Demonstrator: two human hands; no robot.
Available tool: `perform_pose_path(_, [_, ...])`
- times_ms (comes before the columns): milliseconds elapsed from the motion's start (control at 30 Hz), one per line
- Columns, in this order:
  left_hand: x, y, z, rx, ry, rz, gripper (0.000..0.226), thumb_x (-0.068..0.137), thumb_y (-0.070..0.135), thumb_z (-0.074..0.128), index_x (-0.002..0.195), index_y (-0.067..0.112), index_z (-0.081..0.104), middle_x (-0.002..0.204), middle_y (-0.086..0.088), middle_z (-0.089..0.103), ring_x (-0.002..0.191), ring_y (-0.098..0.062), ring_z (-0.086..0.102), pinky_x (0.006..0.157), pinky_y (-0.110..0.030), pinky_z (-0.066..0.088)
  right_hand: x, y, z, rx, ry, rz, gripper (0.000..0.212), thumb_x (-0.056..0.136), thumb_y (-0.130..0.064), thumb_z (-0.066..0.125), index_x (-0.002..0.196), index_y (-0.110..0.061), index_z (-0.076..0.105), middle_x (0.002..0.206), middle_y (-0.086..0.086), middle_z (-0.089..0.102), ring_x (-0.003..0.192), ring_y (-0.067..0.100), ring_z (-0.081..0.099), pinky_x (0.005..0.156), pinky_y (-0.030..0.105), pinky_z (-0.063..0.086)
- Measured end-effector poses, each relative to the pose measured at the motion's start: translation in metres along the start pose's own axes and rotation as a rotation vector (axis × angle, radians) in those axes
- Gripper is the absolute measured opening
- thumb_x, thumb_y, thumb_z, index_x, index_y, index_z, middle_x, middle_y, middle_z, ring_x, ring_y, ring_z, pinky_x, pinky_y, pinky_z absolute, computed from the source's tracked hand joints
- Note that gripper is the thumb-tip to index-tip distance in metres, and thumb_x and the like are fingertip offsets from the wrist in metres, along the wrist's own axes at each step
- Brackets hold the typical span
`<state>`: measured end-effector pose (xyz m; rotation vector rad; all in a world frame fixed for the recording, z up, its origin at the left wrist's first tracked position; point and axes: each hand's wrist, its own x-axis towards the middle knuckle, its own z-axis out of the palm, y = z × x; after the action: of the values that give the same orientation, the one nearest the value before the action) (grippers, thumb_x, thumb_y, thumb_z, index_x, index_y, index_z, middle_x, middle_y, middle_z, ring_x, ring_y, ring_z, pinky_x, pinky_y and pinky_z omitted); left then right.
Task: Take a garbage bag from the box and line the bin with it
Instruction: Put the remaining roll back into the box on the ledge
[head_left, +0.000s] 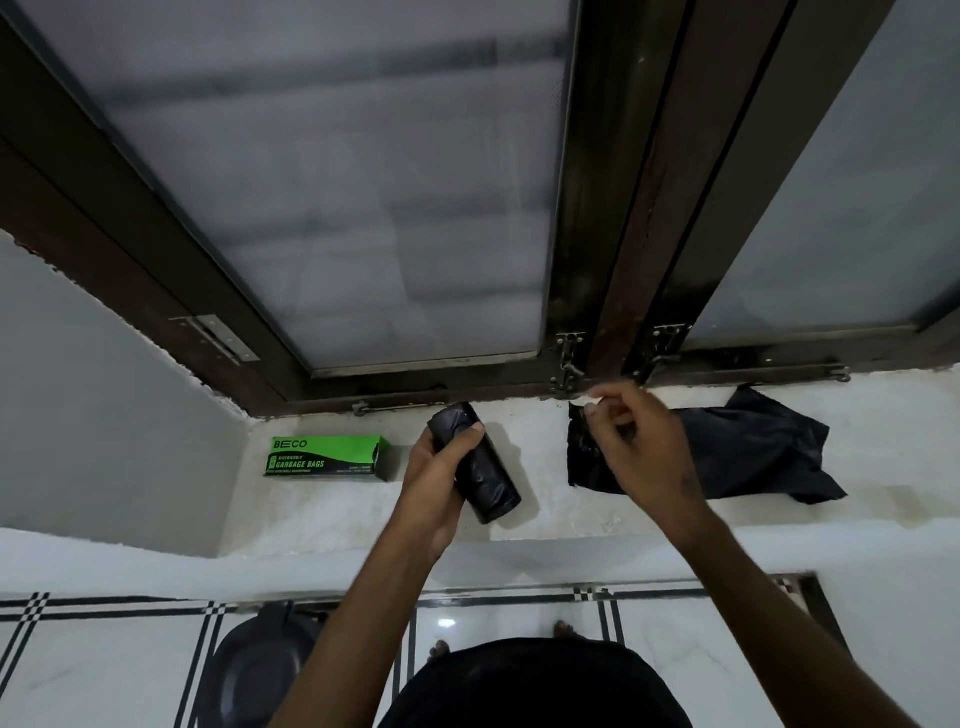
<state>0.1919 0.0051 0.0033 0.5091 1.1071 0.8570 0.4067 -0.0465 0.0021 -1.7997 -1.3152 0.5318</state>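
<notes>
My left hand (441, 467) grips one black roll of garbage bags (475, 462), fingers behind it and the thumb curled across its upper end, so the roll stands tilted above the sill, its top leaning left. My right hand (631, 441) is to the right of the roll, fingers curled, pinching a small white scrap (592, 401) between thumb and fingertip; I cannot tell what the scrap is.

Counting from the roll: one roll, glossy, wrinkled, tightly wound. One loose garbage bag (748, 447), also black and still folded flat in a long creased strip, lies on the white marble sill (545, 512) to the right of the roll, partly hidden behind my right hand. One box (327, 457), green and black with "BECO" and "GARBAGE BAGS" printed on it, lies on its side on the sill just left of the roll, near the corner of the wall.

Below the roll, on the tiled floor, one dark round bin (257, 670) shows at the frame's lower edge, left of my left forearm. Behind the roll stand two frosted window panes in dark wooden frames, with two metal latches (569, 358) at their bases.
</notes>
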Motion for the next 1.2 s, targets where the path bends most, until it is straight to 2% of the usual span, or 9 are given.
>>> perform_pose_path(67, [0.001, 0.003, 0.002, -0.050, 0.036, 0.041, 0.034, 0.090, 0.005, 0.067, 0.122, 0.009, 0.058, 0.109, -0.012, 0.065, 0.104, -0.025, 0.063, 0.085, -0.038, 0.054, -0.013, -0.020, 0.011, 0.297, -0.222, 0.214, 0.021, 0.094, -0.035, 0.064, 0.113, -0.028, 0.064, 0.097, -0.007, 0.066, 0.088, 0.004, 0.064, 0.071, 0.017, 0.054])
perform_pose_path(200, [-0.007, 0.017, 0.001, -0.119, -0.002, 0.137, 0.051, 0.082, 0.001, 0.069, 0.130, 0.008, 0.053, 0.109, -0.011, 0.061, 0.099, -0.023, 0.062, 0.071, -0.029, 0.058, -0.028, -0.034, 0.040, 0.608, -0.569, 0.346, 0.052, 0.084, -0.051, 0.064, 0.132, -0.034, 0.054, 0.119, -0.004, 0.068, 0.106, 0.015, 0.069, 0.090, 0.037, 0.058])
perform_pose_path(333, [-0.014, 0.026, -0.010, -0.022, -0.013, 0.247, 0.055, 0.084, -0.006, 0.068, 0.132, 0.018, 0.055, 0.122, -0.011, 0.061, 0.106, -0.023, 0.063, 0.076, -0.026, 0.059, -0.030, -0.049, 0.064, 0.702, -0.515, 0.294, 0.040, 0.089, -0.031, 0.072, 0.127, -0.028, 0.061, 0.118, -0.001, 0.071, 0.103, 0.022, 0.071, 0.085, 0.042, 0.060])
perform_pose_path(500, [-0.019, 0.041, -0.049, 0.293, 0.140, 0.503, 0.047, 0.091, 0.008, 0.068, 0.135, 0.020, 0.055, 0.127, -0.001, 0.064, 0.117, -0.010, 0.063, 0.092, -0.021, 0.055, -0.024, -0.049, 0.070, 0.700, -0.388, 0.257, 0.035, 0.083, -0.007, 0.077, 0.111, -0.027, 0.071, 0.106, 0.003, 0.074, 0.093, 0.022, 0.070, 0.070, 0.023, 0.056])
perform_pose_path(600, [-0.016, 0.055, -0.091, 0.684, 0.288, 0.731, 0.042, 0.091, -0.005, 0.062, 0.126, 0.018, 0.063, 0.128, 0.001, 0.066, 0.121, -0.010, 0.060, 0.106, -0.036, 0.049, -0.020, -0.041, 0.077, 0.557, -0.374, 0.262, 0.038, 0.079, -0.015, 0.082, 0.113, -0.029, 0.072, 0.105, -0.005, 0.075, 0.096, 0.014, 0.070, 0.080, 0.034, 0.060])
perform_pose_path(667, [-0.008, 0.062, -0.120, 1.134, 0.263, 0.827, 0.060, 0.079, -0.017, 0.060, 0.126, 0.020, 0.064, 0.135, -0.002, 0.061, 0.131, -0.020, 0.052, 0.113, -0.051, 0.040, -0.019, -0.037, 0.085, 0.452, -0.374, 0.247, 0.041, 0.077, -0.024, 0.084, 0.115, -0.031, 0.072, 0.105, -0.009, 0.074, 0.097, 0.012, 0.069, 0.087, 0.041, 0.059])
perform_pose_path(800, [0.004, 0.060, -0.149, 1.777, 0.194, 0.444, 0.079, 0.088, 0.012, 0.068, 0.155, 0.034, 0.032, 0.168, -0.004, 0.016, 0.156, -0.031, -0.002, 0.120, -0.063, 0.004, -0.019, -0.040, 0.103, 0.266, -0.334, 0.161, 0.042, 0.075, -0.027, 0.084, 0.114, -0.031, 0.071, 0.107, -0.005, 0.062, 0.098, 0.012, 0.064, 0.090, 0.028, 0.054])
perform_pose_path(1033, [0.009, 0.051, -0.147, 1.562, 0.311, 0.593, 0.063, 0.079, 0.021, 0.083, 0.138, 0.023, 0.059, 0.142, -0.012, 0.056, 0.140, -0.039, 0.038, 0.105, -0.053, 0.046, -0.025, -0.051, 0.125, 0.243, -0.374, 0.118, 0.042, 0.075, -0.026, 0.084, 0.116, -0.026, 0.070, 0.105, -0.003, 0.060, 0.096, 0.012, 0.063, 0.089, 0.027, 0.054])
perform_pose_path(1200, [0.003, 0.051, -0.148, 1.531, 0.301, 0.636, 0.063, 0.075, 0.025, 0.086, 0.134, 0.024, 0.063, 0.134, -0.009, 0.060, 0.131, -0.034, 0.046, 0.099, -0.048, 0.051, -0.017, -0.047, 0.110, 0.272, -0.476, 0.093, 0.047, 0.074, -0.018, 0.086, 0.119, -0.023, 0.071, 0.108, -0.002, 0.062, 0.098, 0.007, 0.062, 0.084, 0.013, 0.051])
